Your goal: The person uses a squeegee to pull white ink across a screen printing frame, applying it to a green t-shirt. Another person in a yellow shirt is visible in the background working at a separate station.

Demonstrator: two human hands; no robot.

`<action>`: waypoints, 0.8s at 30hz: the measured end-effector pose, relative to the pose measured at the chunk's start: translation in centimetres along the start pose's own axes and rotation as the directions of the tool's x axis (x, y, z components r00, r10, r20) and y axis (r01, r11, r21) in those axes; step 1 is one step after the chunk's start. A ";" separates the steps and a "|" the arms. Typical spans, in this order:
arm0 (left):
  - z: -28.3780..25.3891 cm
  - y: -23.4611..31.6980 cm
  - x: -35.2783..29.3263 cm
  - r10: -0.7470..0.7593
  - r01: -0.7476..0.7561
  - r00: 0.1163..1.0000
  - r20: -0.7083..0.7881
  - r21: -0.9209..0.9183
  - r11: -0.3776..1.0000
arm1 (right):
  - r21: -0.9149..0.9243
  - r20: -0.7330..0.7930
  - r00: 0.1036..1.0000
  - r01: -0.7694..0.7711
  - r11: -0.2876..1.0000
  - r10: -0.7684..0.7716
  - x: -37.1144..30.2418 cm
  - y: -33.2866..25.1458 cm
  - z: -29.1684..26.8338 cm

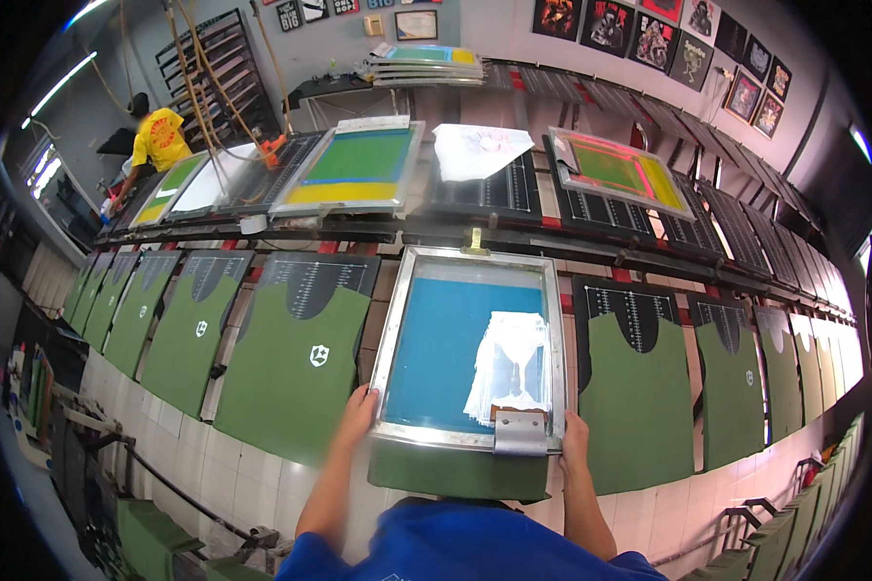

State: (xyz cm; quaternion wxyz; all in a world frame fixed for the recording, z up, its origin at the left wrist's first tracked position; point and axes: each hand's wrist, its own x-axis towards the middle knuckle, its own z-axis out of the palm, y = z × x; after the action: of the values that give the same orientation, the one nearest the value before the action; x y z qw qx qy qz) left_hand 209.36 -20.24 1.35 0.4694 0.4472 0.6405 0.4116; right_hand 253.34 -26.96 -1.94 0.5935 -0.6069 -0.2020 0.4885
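Left hand (pixel 360 411): clasps screen (pixel 436 339) — left edge
Right hand (pixel 575 433): clasps screen — right edge
Squeegee (pixel 520 434): near right hand

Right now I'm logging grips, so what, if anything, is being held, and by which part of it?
The screen, by its frame: left hand low on the left side, right hand low on the right.

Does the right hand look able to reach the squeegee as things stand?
Probably yes: the squeegee is close to the right hand, and only the screen frame, held by that hand, lies between.
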 end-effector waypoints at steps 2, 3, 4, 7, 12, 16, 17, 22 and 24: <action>0.0 0.2 0.0 -0.003 -0.001 1.000 -0.025 -0.160 0.987 | -0.011 -0.022 0.999 -0.040 0.999 0.040 0.6 0.4 -0.7; 0.5 1.0 -0.3 -0.055 0.038 0.997 -0.045 -0.316 0.948 | -0.018 -0.065 0.998 -0.008 1.000 0.007 -0.1 -0.2 0.0; 0.8 1.3 -0.5 -0.111 0.071 0.992 -0.059 -0.464 0.883 | -0.028 -0.107 0.994 0.023 0.999 -0.026 -0.5 -0.8 0.9; 0.5 -1.9 0.2 -0.200 0.087 0.966 -0.167 -0.518 0.851 | -0.025 -0.179 0.981 0.065 0.998 -0.068 -0.3 -0.4 1.2; 1.2 -5.6 0.7 -0.249 0.080 0.929 -0.272 -0.511 0.856 | -0.111 -0.194 0.972 0.116 0.987 -0.136 -0.1 1.5 0.7; 1.9 -7.0 0.9 -0.223 0.073 0.931 -0.288 -0.452 0.889 | -0.250 -0.148 0.949 0.236 0.939 -0.278 1.0 3.9 -0.7; 2.0 -6.8 0.9 -0.218 0.074 0.936 -0.278 -0.448 0.891 | -0.292 -0.137 0.942 0.258 0.921 -0.307 1.2 4.2 -1.0; 2.6 -5.6 1.0 -0.088 -0.004 0.934 -0.347 -0.255 0.967 | -0.321 -0.135 0.946 0.239 0.916 -0.295 1.3 4.6 -1.3; 2.6 -5.5 0.7 0.191 -0.118 0.861 -0.471 0.180 0.977 | -0.323 -0.124 0.950 0.234 0.917 -0.286 0.5 3.5 -0.2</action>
State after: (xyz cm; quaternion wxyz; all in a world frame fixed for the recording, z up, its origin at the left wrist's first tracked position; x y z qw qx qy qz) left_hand 210.68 -20.70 -4.65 0.2255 0.4126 0.7277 0.4994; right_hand 252.59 -27.39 -5.37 0.5678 -0.6977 -0.3028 0.3150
